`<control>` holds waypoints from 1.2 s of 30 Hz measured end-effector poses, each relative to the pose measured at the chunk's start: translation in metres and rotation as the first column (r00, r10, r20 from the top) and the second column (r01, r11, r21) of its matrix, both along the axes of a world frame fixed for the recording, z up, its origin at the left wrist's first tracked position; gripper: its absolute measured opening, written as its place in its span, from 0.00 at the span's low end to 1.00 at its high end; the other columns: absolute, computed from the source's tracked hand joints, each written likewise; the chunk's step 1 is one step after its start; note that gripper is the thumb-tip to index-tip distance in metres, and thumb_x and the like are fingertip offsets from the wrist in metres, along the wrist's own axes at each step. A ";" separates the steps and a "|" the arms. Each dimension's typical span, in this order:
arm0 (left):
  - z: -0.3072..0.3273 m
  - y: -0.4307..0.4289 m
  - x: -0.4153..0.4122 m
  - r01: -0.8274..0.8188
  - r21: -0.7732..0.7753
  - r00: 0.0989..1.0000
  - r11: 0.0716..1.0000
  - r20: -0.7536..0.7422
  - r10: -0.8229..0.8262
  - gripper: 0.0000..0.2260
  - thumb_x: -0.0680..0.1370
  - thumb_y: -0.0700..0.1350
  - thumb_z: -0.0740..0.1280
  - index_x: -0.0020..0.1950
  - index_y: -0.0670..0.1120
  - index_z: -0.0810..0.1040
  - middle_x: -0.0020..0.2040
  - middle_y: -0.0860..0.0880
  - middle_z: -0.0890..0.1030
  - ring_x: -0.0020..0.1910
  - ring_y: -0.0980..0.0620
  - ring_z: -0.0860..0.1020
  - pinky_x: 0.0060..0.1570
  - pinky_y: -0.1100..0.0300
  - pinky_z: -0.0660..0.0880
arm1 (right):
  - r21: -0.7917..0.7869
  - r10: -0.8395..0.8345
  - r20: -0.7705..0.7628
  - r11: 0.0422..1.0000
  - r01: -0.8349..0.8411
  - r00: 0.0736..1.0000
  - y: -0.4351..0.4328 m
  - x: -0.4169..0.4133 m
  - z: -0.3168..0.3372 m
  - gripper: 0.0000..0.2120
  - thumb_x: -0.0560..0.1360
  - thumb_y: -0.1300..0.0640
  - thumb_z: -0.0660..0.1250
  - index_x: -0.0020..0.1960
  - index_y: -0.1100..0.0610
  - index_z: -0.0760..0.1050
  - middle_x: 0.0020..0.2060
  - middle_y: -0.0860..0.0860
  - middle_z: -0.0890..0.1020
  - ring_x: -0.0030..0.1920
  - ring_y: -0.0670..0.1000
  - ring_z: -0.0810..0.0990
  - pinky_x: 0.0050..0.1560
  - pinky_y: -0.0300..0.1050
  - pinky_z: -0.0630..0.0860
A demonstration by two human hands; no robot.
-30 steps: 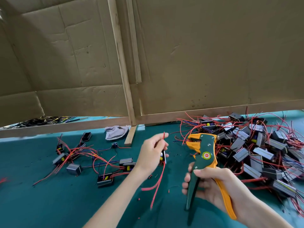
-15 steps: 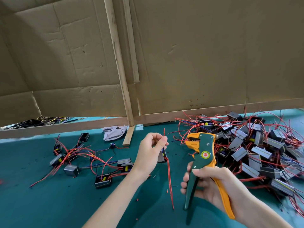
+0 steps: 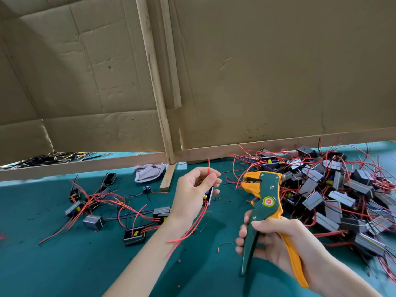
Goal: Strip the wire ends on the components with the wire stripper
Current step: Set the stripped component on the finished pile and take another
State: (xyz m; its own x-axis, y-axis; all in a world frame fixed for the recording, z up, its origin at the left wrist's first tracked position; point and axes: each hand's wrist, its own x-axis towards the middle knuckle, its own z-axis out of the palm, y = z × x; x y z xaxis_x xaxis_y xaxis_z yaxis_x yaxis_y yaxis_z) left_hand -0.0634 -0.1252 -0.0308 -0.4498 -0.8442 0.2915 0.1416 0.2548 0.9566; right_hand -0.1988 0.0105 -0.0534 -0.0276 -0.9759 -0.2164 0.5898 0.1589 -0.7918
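Red wire (image 3: pixel 209 166) is poking straight up at the centre of the frame, and I'm watching the left hand (image 3: pixel 194 190) pinching it between thumb and forefinger. The other fingers are curling round a small black component (image 3: pixel 209 195), whose remaining red leads are trailing down past the wrist. Just right of it, the wire stripper (image 3: pixel 265 202) is standing upright, green and orange, its head pointing left toward the wire but not touching it. The right hand (image 3: pixel 278 243) is wrapping round both handles in the lower right. Behind the tool, a big pile of components (image 3: pixel 334 196) is tangling along the right edge. A smaller group (image 3: pixel 96 207) is lying at centre left on the teal mat (image 3: pixel 53 269). A crumpled cloth (image 3: pixel 149 172) is sitting just under the cardboard wall (image 3: pixel 278 71).
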 end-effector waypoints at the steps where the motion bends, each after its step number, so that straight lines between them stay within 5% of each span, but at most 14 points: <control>1: 0.003 0.001 0.001 0.022 -0.022 1.000 1.000 0.020 -0.021 0.06 0.78 0.37 0.66 0.45 0.46 0.80 0.35 0.52 0.83 0.39 0.56 0.81 0.42 0.61 0.80 | -0.010 0.010 -0.001 1.000 -0.010 1.000 0.000 0.000 0.001 0.18 0.52 0.64 0.74 0.41 0.66 0.78 0.36 0.65 0.77 0.36 0.64 0.80 0.37 0.58 0.81; 7: 0.028 0.008 0.009 0.150 -0.116 0.983 0.982 0.124 -0.136 0.06 0.78 0.37 0.67 0.43 0.45 0.80 0.36 0.54 0.83 0.38 0.57 0.81 0.38 0.68 0.77 | -0.091 0.098 -0.032 0.991 -0.101 0.995 0.006 0.000 0.008 0.17 0.54 0.64 0.74 0.42 0.66 0.78 0.36 0.66 0.77 0.36 0.65 0.79 0.38 0.58 0.80; 13: 0.048 0.014 0.022 0.291 -0.130 0.932 0.948 0.261 -0.251 0.07 0.78 0.37 0.66 0.42 0.46 0.79 0.40 0.43 0.78 0.42 0.44 0.79 0.39 0.71 0.75 | -0.144 0.199 -0.103 0.967 -0.212 0.975 0.009 0.003 0.010 0.15 0.58 0.65 0.74 0.42 0.67 0.76 0.36 0.67 0.77 0.36 0.65 0.79 0.40 0.59 0.79; 19: 0.055 0.010 0.032 0.365 -0.079 0.864 0.928 0.400 -0.306 0.06 0.78 0.40 0.67 0.42 0.48 0.80 0.37 0.54 0.81 0.45 0.49 0.85 0.44 0.71 0.73 | -0.190 0.258 -0.166 0.939 -0.287 0.952 0.012 0.004 0.008 0.13 0.62 0.65 0.74 0.43 0.67 0.75 0.36 0.67 0.77 0.37 0.64 0.79 0.42 0.59 0.78; 24: 0.057 0.011 0.034 0.399 -0.063 0.836 0.915 0.435 -0.335 0.08 0.78 0.40 0.68 0.40 0.48 0.80 0.36 0.52 0.80 0.47 0.51 0.84 0.46 0.69 0.74 | -0.196 0.258 -0.204 0.934 -0.297 0.944 0.013 0.004 0.007 0.12 0.64 0.65 0.74 0.44 0.67 0.75 0.37 0.67 0.77 0.38 0.64 0.79 0.42 0.59 0.78; 31: 0.058 0.009 0.036 0.420 -0.060 0.823 0.905 0.444 -0.353 0.06 0.78 0.39 0.67 0.42 0.46 0.79 0.43 0.43 0.80 0.48 0.51 0.84 0.57 0.57 0.75 | -0.140 0.199 -0.253 0.961 -0.239 0.947 0.016 0.008 0.014 0.14 0.61 0.60 0.76 0.39 0.66 0.74 0.30 0.65 0.75 0.30 0.61 0.77 0.34 0.55 0.78; 36: 0.058 0.009 0.037 0.442 -0.099 0.820 0.892 0.447 -0.357 0.03 0.76 0.46 0.67 0.43 0.49 0.79 0.38 0.46 0.80 0.40 0.52 0.82 0.49 0.61 0.74 | -0.128 0.145 -0.293 0.974 -0.189 0.945 0.018 0.012 0.017 0.15 0.59 0.56 0.77 0.36 0.64 0.74 0.24 0.62 0.74 0.23 0.58 0.74 0.26 0.49 0.76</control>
State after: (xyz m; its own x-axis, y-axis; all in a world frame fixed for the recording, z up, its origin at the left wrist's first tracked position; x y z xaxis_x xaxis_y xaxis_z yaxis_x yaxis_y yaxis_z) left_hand -0.0268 -0.1163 0.0269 -0.8477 -0.5111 0.1420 -0.1186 0.4435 0.8884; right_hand -0.1872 0.0290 -0.0366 0.1009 -0.9923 -0.0724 0.3156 0.1009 -0.9435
